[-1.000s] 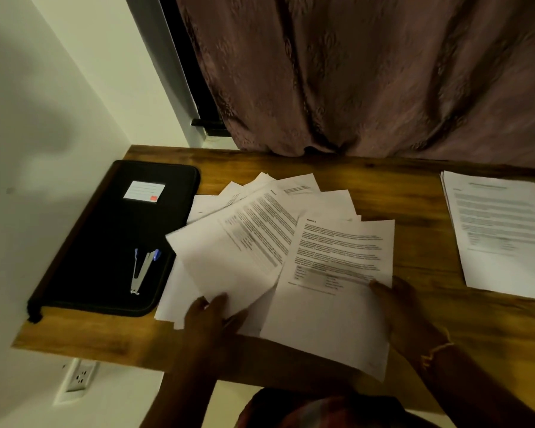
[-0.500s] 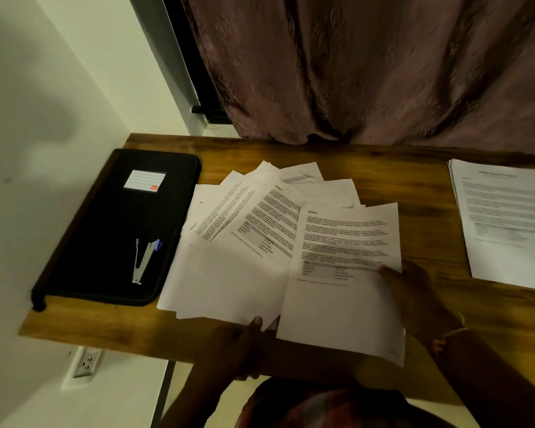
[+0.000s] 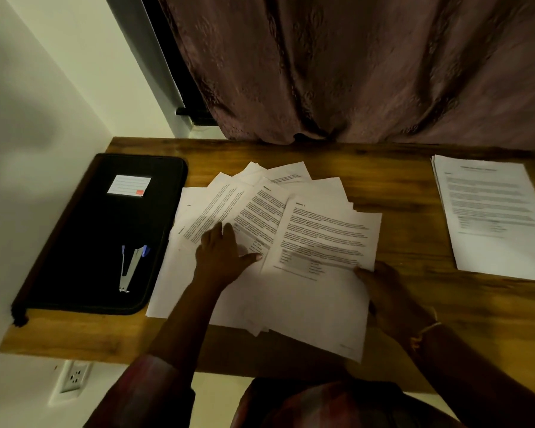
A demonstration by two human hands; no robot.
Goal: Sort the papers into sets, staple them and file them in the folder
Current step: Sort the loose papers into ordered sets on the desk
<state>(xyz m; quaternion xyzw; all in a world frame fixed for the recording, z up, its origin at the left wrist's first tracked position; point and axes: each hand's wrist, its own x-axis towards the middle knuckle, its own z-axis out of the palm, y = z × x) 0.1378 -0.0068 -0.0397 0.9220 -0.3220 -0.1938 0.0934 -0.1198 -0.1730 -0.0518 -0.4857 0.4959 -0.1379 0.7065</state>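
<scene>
Left hand (image 3: 221, 257) is laid flat, fingers spread, on the fanned papers (image 3: 260, 208), and the top sheet (image 3: 325, 304) is pinched at its edge by the right hand (image 3: 386, 293). Thin sheets like these are judged light, floppy and slippery, best taken by an edge. Left of that hand the folder (image 3: 84, 236) is seen, with the stapler (image 3: 129, 267) on it.

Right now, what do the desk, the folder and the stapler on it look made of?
Desk: wood or wood-look veneer, brown grain streaks, low sheen. Folder: black, likely fabric or faux leather, dull surface, rounded corners. Stapler: bright metal arms, blue tips probably plastic.
</scene>
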